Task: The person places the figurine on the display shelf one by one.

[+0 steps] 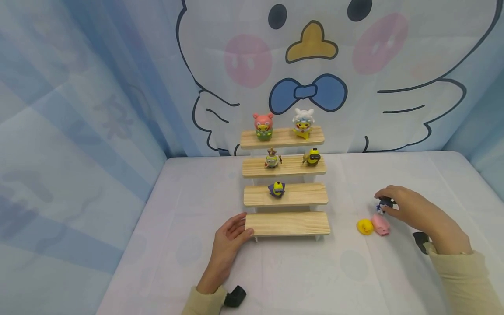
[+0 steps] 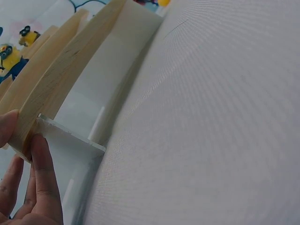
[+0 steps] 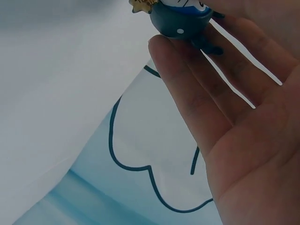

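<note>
A tiered wooden display shelf (image 1: pixel 287 224) with white supports stands on the table. My left hand (image 1: pixel 227 246) grips the left end of its lowest board, thumb on top and fingers underneath, as the left wrist view (image 2: pixel 42 183) shows. To the right, my right hand (image 1: pixel 427 214) pinches a small dark blue and white figurine (image 1: pixel 384 204) between thumb and fingers. In the right wrist view this figurine (image 3: pixel 180 21) shows a rounded dark base and a gold star; its top is cut off. Just in front of it lie a yellow figurine (image 1: pixel 365 226) and a pink figurine (image 1: pixel 380 225).
On the top board stand a pink-hooded figurine (image 1: pixel 263 127) and a white-hooded one (image 1: pixel 303 124). The second board bears a crowned figurine (image 1: pixel 271 158) and a yellow one with goggles (image 1: pixel 312 157). A purple-caped figurine (image 1: pixel 277 189) is on the third. A printed curtain (image 1: pixel 315 26) hangs behind.
</note>
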`<state>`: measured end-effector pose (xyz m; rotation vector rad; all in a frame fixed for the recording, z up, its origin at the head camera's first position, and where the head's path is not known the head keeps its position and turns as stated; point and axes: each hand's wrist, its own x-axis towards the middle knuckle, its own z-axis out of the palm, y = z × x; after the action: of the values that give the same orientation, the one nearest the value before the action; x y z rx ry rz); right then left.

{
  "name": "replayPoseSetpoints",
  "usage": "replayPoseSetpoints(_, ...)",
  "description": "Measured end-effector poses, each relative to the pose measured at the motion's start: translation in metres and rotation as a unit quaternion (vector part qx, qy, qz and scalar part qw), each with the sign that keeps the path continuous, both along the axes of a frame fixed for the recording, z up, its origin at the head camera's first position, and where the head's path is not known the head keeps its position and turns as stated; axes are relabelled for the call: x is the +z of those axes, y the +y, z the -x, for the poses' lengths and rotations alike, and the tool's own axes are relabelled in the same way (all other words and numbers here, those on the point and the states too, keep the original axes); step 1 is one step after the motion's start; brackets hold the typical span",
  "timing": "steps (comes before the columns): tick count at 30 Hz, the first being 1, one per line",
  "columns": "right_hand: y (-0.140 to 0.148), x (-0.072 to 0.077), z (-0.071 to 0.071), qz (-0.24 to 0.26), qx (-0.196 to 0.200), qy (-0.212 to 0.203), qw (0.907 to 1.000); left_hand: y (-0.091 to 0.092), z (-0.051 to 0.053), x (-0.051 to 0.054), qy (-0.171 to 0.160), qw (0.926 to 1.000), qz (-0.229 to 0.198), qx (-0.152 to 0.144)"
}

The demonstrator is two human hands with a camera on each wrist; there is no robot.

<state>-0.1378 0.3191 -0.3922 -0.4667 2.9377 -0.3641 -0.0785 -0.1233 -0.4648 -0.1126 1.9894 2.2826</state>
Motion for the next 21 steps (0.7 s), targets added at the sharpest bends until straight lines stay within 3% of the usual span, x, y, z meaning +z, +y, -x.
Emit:
replayPoseSetpoints(13, -0.023, 0.021, -0.004, -0.011, -0.01, -0.008, 0.9999, 0.001, 0.001, -0.002, -0.007, 1.0, -0.003, 0.004)
replayPoseSetpoints(21, -0.033, 0.031, -0.006, -0.016, 0.006, 0.012, 0.9998, 0.0, 0.002, -0.004, 0.005, 1.0, -0.001, 0.002)
